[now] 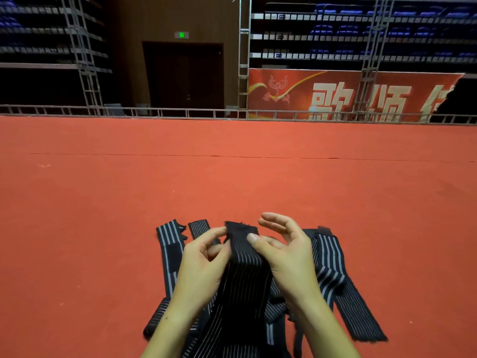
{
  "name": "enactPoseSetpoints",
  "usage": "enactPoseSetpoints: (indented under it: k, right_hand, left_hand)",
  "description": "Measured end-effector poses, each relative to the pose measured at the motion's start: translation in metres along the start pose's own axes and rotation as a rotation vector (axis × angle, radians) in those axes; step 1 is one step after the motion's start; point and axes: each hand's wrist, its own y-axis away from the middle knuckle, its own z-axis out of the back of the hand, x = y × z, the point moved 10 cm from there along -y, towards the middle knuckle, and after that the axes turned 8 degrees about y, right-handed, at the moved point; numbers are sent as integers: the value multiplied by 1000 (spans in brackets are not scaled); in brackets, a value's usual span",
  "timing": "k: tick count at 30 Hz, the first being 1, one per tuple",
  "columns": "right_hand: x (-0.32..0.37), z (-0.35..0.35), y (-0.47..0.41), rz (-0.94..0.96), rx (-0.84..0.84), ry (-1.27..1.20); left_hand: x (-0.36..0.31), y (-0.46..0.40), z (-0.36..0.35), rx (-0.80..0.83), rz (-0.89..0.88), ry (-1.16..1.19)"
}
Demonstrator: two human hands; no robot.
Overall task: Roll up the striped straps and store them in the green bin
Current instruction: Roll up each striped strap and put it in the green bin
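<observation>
Nearest: held strap (242,270), black with thin pale stripes, runs from the bottom centre of the frame up to the fingertips at lower centre.
Left hand (204,257): thumb and curled fingers pinch the left edge of the strap's far end.
Right hand (286,251): thumb presses on top of the strap near its end, with curled fingers under it; index and middle fingers are lifted and loosely bent, touching nothing. A pinch, not a full fist.
Strap end: frayed edge stands up between the two hands, flat, with no visible turn in it yet.
Other straps (170,244): several lie loose and unrolled on the red carpet (232,182), fanned out to the left and right of the hands at lower centre.
Bin: none in view; I cannot tell where it stands.
Progress: judged early. No finished roll shows anywhere, and nothing shows as stored.
Left to do: start the first turn on this strap, wind it to the end, then the same for each loose one, and carry them to the bin.
Background: stage rail, red banner and dark seating across the top of the frame.
</observation>
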Motion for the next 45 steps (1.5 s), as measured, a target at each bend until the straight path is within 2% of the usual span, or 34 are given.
enactPoseSetpoints:
  k: [3, 9, 12, 16, 22, 33, 36, 39, 41, 45]
  right_hand:
    - [-7, 0, -2, -50, 10, -117]
    - [-6, 13, -4, -48, -130, -311]
    - [-7, 13, -3, -55, -150, -329]
    - [-22, 0, 3, -117, -170, -365]
    - [-6, -2, 5, -14, -142, -222]
    - [24, 2, 10, 172, -168, 44]
    - [27, 3, 12, 206, -187, 111]
    - [29, 3, 14, 232, -174, 169]
    - [30, 2, 16, 251, -139, 215]
    - [26, 1, 15, 230, -44, 218]
  left_hand:
    - [-5, -1, 3, -10, -69, -18]
    - [12, 1, 30, -188, -31, -19]
    - [20, 1, 38, -257, 17, 61]
    - [29, 1, 25, -205, 96, 137]
    - [18, 1, 12, -111, 91, 166]
    - [-5, 1, -3, 91, -21, 30]
    - [-10, 2, -5, 88, -39, 18]
    - [-16, 2, -2, 62, -138, -106]
    - [-20, 3, -1, 50, -188, -108]
    - [-15, -1, 2, 60, -168, -47]
